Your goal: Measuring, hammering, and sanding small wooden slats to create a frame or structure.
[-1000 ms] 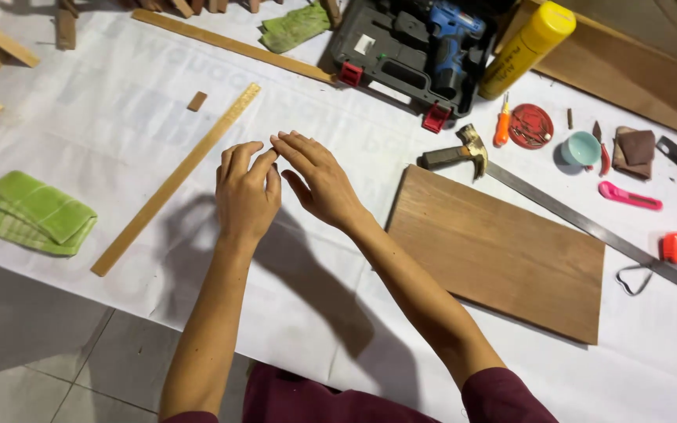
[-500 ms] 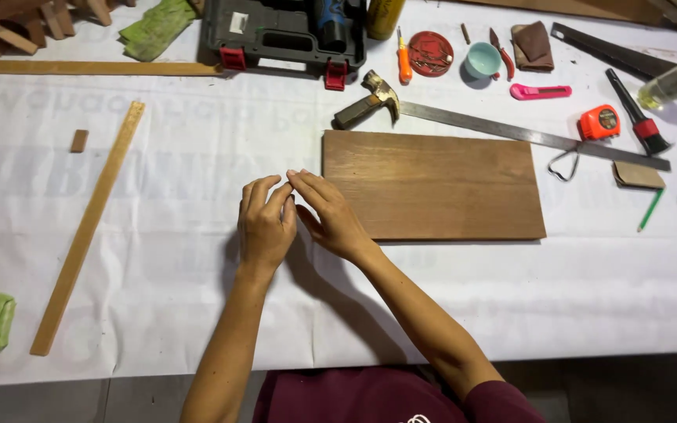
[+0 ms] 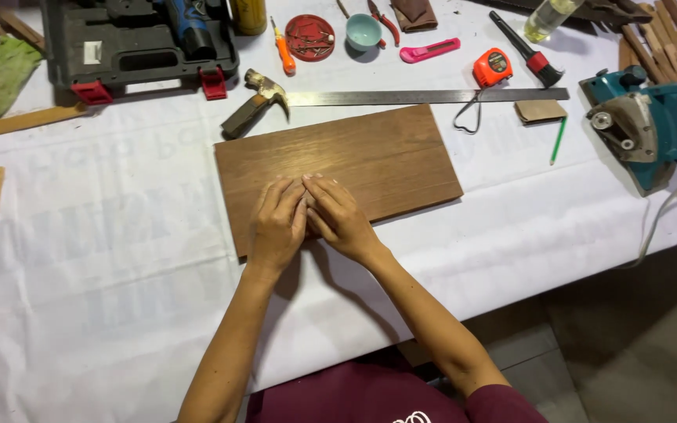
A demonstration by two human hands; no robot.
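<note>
The left hand [image 3: 277, 225] and right hand [image 3: 340, 217] lie open, side by side, fingers flat on the wooden board [image 3: 370, 160]. A hammer [image 3: 251, 104] lies just beyond the board's far left corner.

Person seen from above, head camera. Both forearms bare from elbow to wrist. Left hand [image 3: 278, 222] and right hand [image 3: 340, 217] bare: no gloves, no rings, no watch, no bracelet visible. Fingernails short and plain. Upper garment dark maroon, showing at the bottom edge of the view; short sleeve of the same maroon ends around the right elbow. Small white marking on the chest, cut off by the frame.
</note>
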